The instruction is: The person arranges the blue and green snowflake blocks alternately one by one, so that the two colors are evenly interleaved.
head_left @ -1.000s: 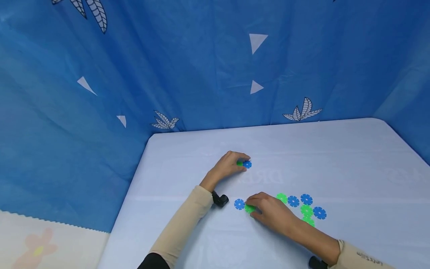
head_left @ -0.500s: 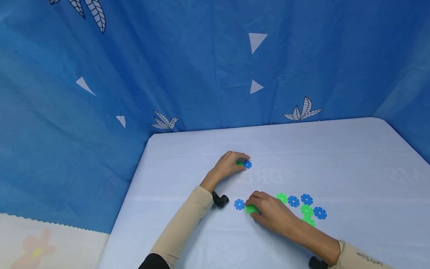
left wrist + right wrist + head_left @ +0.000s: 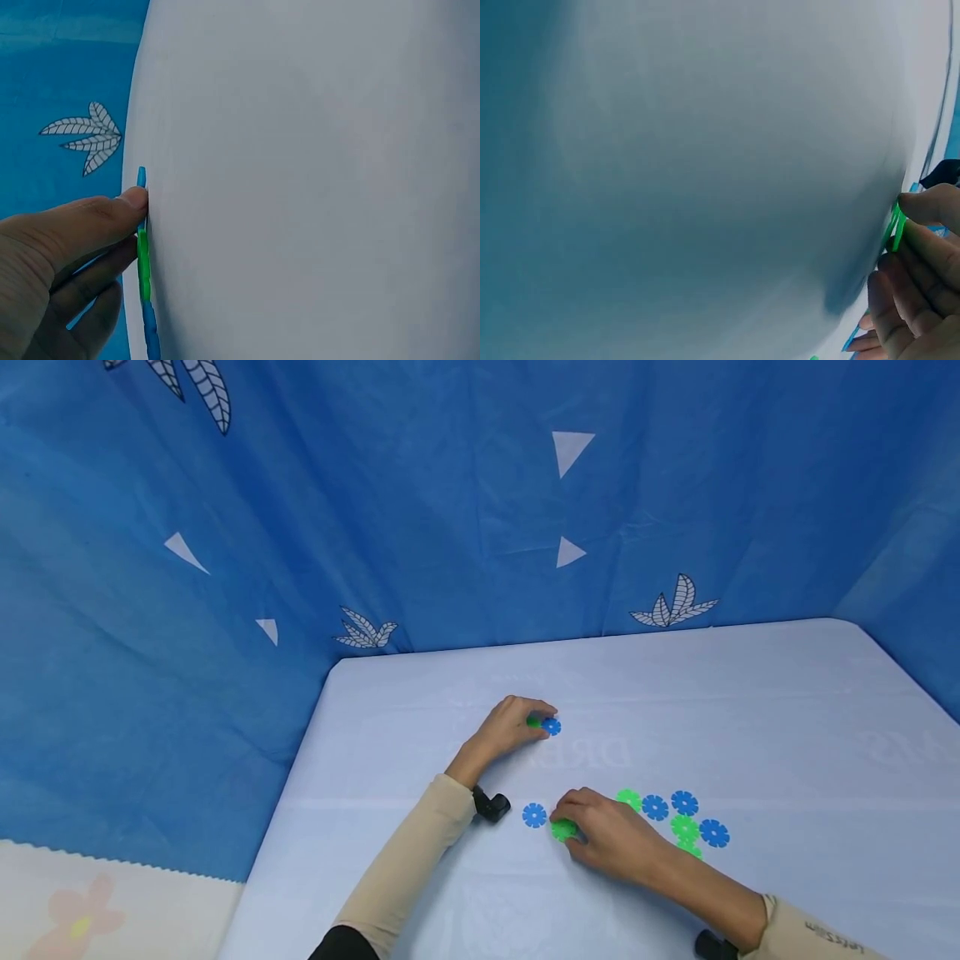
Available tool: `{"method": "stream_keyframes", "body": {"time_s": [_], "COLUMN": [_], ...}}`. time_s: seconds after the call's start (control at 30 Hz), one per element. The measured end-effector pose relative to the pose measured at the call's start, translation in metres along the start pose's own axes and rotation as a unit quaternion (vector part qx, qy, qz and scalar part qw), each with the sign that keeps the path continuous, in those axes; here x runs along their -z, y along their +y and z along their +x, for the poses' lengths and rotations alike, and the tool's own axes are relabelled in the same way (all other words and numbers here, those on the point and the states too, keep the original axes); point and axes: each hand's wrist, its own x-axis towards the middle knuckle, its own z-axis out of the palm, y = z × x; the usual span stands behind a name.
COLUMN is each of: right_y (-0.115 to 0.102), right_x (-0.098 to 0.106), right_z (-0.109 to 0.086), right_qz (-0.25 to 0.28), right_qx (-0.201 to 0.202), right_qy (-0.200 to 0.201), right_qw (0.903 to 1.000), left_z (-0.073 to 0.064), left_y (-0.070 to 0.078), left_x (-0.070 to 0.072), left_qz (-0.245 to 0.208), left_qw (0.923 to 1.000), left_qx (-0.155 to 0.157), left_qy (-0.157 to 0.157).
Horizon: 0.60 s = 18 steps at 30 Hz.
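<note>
At the back of the table my left hand [image 3: 510, 727] pinches a short strip of notched plastic flower discs. Edge-on in the left wrist view, the strip has a blue end [image 3: 141, 176], a green disc [image 3: 144, 266] and another blue disc [image 3: 151, 330]. My right hand [image 3: 611, 831], nearer the front, holds a green flower disc [image 3: 564, 830] between thumb and fingers. That disc looks tilted against the table in the right wrist view, where my right hand [image 3: 922, 277] partly hides it. A loose blue flower disc [image 3: 534, 815] lies just left of it, a small gap apart.
Right of my right hand lie more flower discs, blue [image 3: 714, 833] and green [image 3: 684, 828], close together; the forearm covers some. A black wrist camera [image 3: 492, 807] sticks out from the left wrist. The white table [image 3: 787, 710] meets a blue curtain [image 3: 450, 527] behind.
My right hand and its green disc have shifted slightly right, widening the gap to the loose blue disc. My left hand stays in place with its strip.
</note>
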Motion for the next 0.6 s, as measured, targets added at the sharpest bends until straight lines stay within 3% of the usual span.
{"method": "stream_keyframes", "body": {"time_s": [0.17, 0.6], "right_y": [0.003, 0.027], "right_x": [0.001, 0.011], "right_z": [0.002, 0.024], "right_qz": [0.017, 0.057], "right_qx": [-0.004, -0.062], "right_qy": [0.016, 0.076], "right_qw": [0.9997, 0.9935], "left_z": [0.0, 0.002], "left_y": [0.0, 0.002], "left_x": [0.0, 0.001], "left_qz": [0.006, 0.004], "left_qw": [1.0, 0.9998], "left_qx": [0.005, 0.017], "left_qy": [-0.004, -0.014]}}
